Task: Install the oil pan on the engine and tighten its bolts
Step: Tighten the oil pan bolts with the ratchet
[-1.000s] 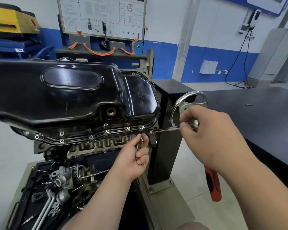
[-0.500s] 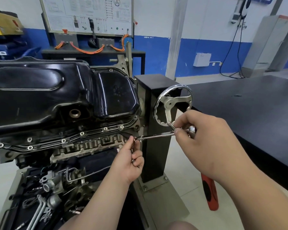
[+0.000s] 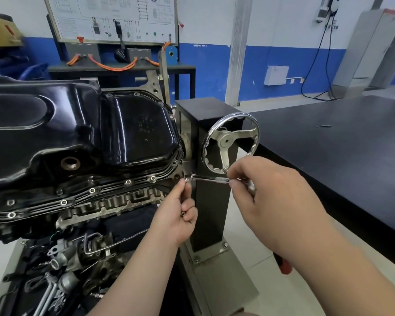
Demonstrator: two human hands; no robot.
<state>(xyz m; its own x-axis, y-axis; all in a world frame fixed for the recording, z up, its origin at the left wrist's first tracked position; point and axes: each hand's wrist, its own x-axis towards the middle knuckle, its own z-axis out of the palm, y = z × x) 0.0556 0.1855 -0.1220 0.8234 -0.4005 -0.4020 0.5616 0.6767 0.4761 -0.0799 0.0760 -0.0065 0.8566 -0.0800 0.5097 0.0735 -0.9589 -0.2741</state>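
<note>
Oil pan (image 3: 78, 133) sits on engine (image 3: 114, 204), flange bolts (image 3: 128, 182) in along near edge. At pan's near right corner L hand (image 3: 178, 215) pinches a bolt (image 3: 187, 179), spares (image 3: 182, 214) in curled fingers; R hand (image 3: 267, 201) grips extension bar (image 3: 209, 178) aimed at it. Keep bar square w/ bolt, start gently, avoid cross-threading.

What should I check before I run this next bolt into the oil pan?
1. Seating of oil pan on engine: ok, flange bolts sit along the near edge.
2. Tip of extension bar carries bolt: ok, left hand pinches it.
3. Alignment of bolt with its hole: cannot tell, fingers hide it.
4. Grip of right hand on the bar: ok.
5. Clearance from handwheel: cannot tell, hand and rim overlap in view.
6. Supply of spare bolts: ok, held in left hand's curled fingers.
</note>
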